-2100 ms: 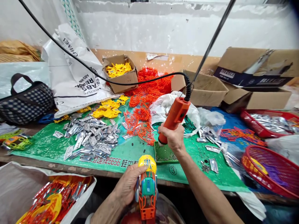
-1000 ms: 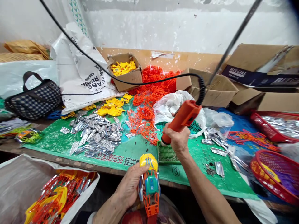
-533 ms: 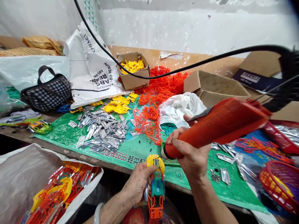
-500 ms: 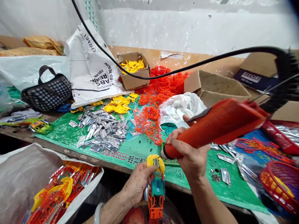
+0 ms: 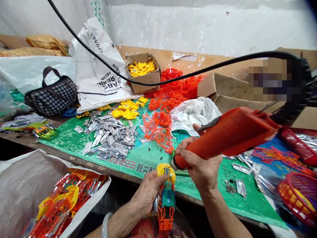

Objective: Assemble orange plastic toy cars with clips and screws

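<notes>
In the head view, my left hand (image 5: 148,189) grips a toy car body (image 5: 167,198) with a yellow front, a teal middle and an orange cage frame. The thumb lies across the yellow part. My right hand (image 5: 201,165) is wrapped round a red electric screwdriver (image 5: 223,134) with a black cable at its far end. The tool's tip points down and left at the yellow front, close beside it. Whether the two touch I cannot tell. A green tray behind the tool is mostly hidden.
Silvery plastic parts (image 5: 111,135) lie heaped on the green mat (image 5: 66,132). Behind them are yellow parts (image 5: 126,110), orange frames (image 5: 160,124) and a white cloth bag (image 5: 195,112). Screws (image 5: 230,186) and a red basket (image 5: 297,195) are at right. An open sack (image 5: 96,198) holds assembled pieces at lower left.
The view has shifted slightly, so the table items sit a little to the right. The screwdriver's cable end has dipped slightly; both hands keep their holds.
</notes>
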Demonstrator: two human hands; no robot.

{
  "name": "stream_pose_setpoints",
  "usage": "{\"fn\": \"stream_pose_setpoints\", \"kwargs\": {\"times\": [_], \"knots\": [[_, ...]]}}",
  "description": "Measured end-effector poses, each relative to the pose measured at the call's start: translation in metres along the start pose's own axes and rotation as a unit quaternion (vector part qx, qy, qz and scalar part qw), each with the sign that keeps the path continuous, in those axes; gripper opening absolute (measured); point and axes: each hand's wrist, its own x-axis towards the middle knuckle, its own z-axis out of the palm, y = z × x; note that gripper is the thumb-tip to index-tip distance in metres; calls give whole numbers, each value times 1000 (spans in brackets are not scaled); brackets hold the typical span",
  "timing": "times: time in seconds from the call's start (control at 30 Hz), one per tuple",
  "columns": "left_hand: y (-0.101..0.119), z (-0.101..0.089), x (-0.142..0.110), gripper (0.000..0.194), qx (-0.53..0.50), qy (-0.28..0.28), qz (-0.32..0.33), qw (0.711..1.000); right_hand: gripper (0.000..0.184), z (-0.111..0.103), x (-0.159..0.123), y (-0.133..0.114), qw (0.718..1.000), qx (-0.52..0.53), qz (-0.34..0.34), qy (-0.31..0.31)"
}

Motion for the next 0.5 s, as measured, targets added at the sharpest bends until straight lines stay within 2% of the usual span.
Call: {"fn": "stream_pose_setpoints", "kwargs": {"times": [0.5], "knots": [[1, 4, 0, 38, 14, 9, 2, 1000, 13, 8, -4, -1, 999, 22, 26, 4]]}}
